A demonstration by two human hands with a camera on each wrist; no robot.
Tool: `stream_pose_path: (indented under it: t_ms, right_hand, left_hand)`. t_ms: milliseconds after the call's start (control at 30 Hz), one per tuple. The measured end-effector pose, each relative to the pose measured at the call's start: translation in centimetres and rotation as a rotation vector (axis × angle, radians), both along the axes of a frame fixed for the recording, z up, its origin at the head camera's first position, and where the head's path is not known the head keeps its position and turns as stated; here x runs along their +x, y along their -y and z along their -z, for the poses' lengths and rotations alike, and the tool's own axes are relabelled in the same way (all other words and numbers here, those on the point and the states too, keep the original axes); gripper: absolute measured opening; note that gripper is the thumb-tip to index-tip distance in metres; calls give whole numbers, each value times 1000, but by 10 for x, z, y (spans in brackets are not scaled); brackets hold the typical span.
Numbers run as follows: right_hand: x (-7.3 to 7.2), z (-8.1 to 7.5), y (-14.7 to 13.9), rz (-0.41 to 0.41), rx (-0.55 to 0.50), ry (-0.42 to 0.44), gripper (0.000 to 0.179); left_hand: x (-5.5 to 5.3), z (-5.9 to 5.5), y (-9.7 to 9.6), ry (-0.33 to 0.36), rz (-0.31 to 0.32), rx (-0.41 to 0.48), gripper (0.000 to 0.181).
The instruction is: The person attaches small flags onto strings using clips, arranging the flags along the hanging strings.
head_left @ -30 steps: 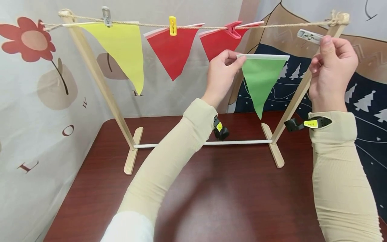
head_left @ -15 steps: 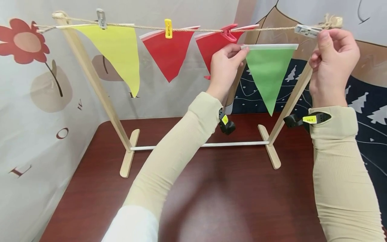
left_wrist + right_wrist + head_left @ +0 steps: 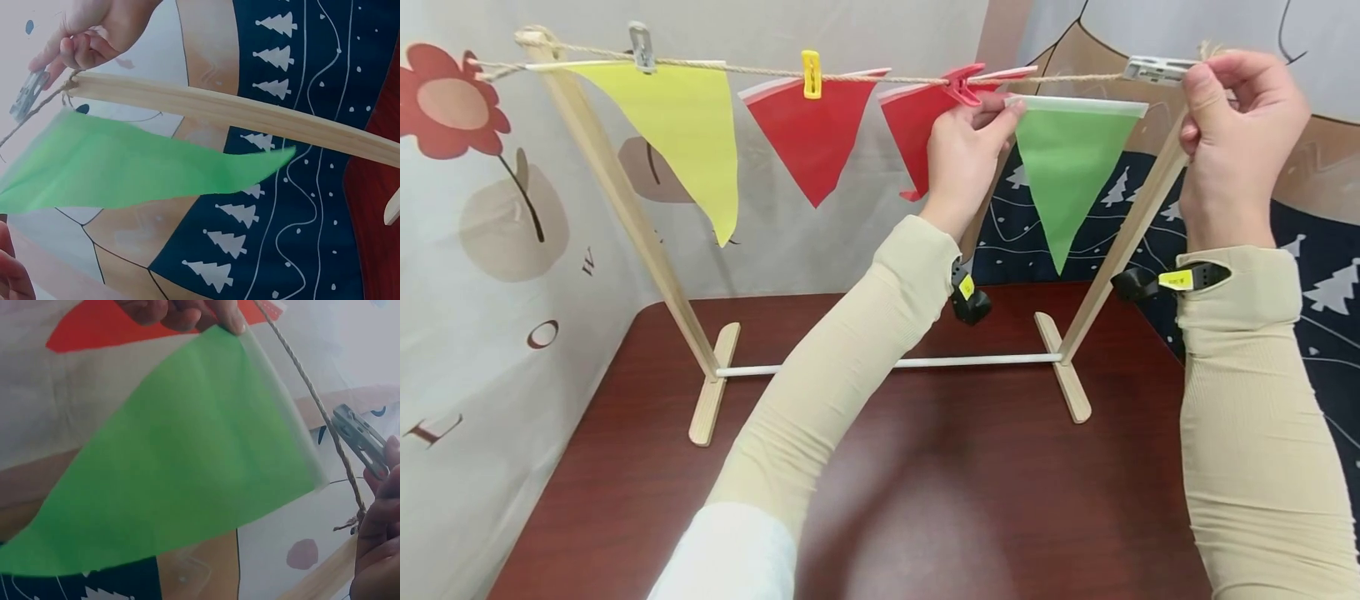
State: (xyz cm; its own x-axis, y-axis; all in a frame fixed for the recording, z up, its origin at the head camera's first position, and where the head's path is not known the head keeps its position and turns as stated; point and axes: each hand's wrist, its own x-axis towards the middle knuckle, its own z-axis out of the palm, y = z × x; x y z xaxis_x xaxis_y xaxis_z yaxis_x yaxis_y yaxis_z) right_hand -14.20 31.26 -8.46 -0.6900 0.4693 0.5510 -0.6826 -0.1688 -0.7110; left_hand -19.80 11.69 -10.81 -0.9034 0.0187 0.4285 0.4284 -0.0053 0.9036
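Observation:
My left hand [image 3: 964, 158] pinches the upper left corner of a green triangular flag [image 3: 1071, 167], whose white-edged top lies just below the twine [image 3: 1082, 77]. Between the thumb and fingers of my right hand [image 3: 1247, 142] is a grey clothespin [image 3: 1159, 70], held at the twine's right end. In the right wrist view the clothespin [image 3: 361, 439] lies beside the twine, and the green flag [image 3: 187, 450] hangs apart from it. A red clothespin [image 3: 964, 84] grips a red flag [image 3: 910, 125] on the twine, partly behind my left hand.
Further left on the twine hang another red flag [image 3: 816, 125] under a yellow clothespin [image 3: 812, 75] and a yellow flag [image 3: 677, 133] under a grey clothespin [image 3: 642, 47]. Wooden posts [image 3: 625, 208] joined by a white rod [image 3: 977, 362] stand on the dark red table [image 3: 910, 500].
The green flag has risen toward the twine in my left hand. My right hand has lifted slightly, bringing the clothespin up to the twine's level.

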Motion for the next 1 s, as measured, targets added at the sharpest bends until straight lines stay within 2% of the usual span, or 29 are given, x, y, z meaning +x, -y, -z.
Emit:
stream_pose_path:
  t_ms: [167, 367, 567, 767, 833, 1000]
  right_hand:
    - [-2, -3, -4, 11, 42, -30, 39]
    - [-2, -5, 1, 9, 104, -87, 36]
    - [-2, -5, 5, 17, 187, -92, 32]
    - [-3, -9, 4, 31, 319, -71, 26]
    - [-2, -11, 4, 57, 389, -53, 25]
    - [4, -14, 5, 232, 643, 41, 21]
  left_hand:
    - [1, -7, -1, 14, -4, -16, 20]
    - [13, -16, 2, 21, 26, 39, 19]
    - [9, -14, 0, 10, 15, 23, 19]
    - [19, -18, 3, 4, 32, 58, 18]
    - [23, -20, 4, 2, 33, 66, 18]
    - [27, -20, 6, 16, 46, 63, 20]
